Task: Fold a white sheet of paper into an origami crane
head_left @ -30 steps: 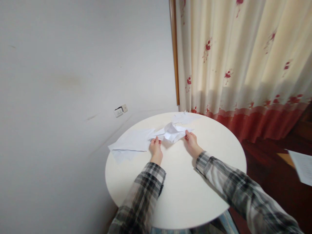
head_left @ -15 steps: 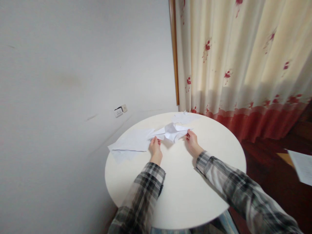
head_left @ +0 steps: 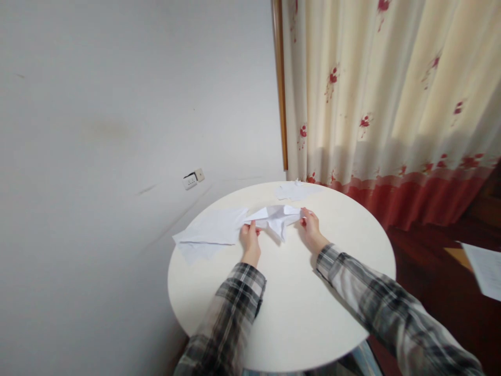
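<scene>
I have my left hand (head_left: 250, 241) and right hand (head_left: 311, 230) each in a pinching grip on an end of the crumpled paper (head_left: 275, 218), stretched just above the round surface (head_left: 297, 308), where harder pulling could tear it.

White paper (head_left: 276, 218), white table (head_left: 297, 308), grey plaid sleeves (head_left: 230, 313), red-flowered cream curtain (head_left: 391, 94).

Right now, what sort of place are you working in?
Probably a room in a home: a floor-length flowered curtain with a red hem, a plain white wall with a socket, and a small round white table. Both hands, left hand and right hand, hold a crumpled paper on it.
</scene>
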{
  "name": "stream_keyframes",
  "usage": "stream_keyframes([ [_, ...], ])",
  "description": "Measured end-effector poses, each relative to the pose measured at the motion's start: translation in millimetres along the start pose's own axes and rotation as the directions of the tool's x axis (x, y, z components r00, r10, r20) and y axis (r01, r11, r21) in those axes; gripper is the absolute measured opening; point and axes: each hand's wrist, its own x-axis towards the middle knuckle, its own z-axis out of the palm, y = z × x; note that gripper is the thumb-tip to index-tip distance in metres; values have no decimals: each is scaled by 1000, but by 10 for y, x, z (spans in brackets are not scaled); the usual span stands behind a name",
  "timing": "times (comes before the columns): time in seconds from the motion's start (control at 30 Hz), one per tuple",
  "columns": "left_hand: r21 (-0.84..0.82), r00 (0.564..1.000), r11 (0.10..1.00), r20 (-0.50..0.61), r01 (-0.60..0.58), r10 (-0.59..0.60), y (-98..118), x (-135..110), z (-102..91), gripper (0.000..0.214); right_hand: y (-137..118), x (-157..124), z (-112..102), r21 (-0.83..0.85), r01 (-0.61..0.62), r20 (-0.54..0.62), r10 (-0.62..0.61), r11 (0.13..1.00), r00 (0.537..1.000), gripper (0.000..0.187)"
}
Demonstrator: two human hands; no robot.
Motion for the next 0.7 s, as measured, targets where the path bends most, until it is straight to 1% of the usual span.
stream_keyframes([
  [0.17,-4,1000,1000,-6,-15,15,35,-17,19,21,-48,-26,21,40,-35,-31,36,999,999,20],
  [0.23,-7,1000,1000,13,-17,18,46,-23,18,21,-66,-37,16,42,-29,-70,32,999,997,21],
  [0.33,19,1000,1000,28,-10,9,48,-28,9,20,-85,-43,-2,7,32,-182,-31,999,983,25],
  [0.4,30,1000,1000,29,3,-4,47,-31,9,20,-88,-47,-12,-48,111,-192,-119,993,974,27],
  [0.47,19,999,1000,29,21,-22,49,-35,20,18,-83,-58,-8,-137,206,-133,-224,969,965,24],
  [0.53,9,999,999,18,42,-42,55,-40,39,18,-77,-79,11,-218,280,-33,-294,935,955,18],
  [0.6,19,999,999,18,47,-47,60,-43,55,17,-75,-104,37,-251,313,86,-301,916,950,18],
  [0.67,52,999,998,20,29,-30,61,-38,58,14,-79,-130,60,-270,332,203,-284,904,937,23],
  [0.7,84,1000,996,0,17,-17,63,-34,51,14,-83,-141,69,-288,347,254,-278,892,926,25],
])
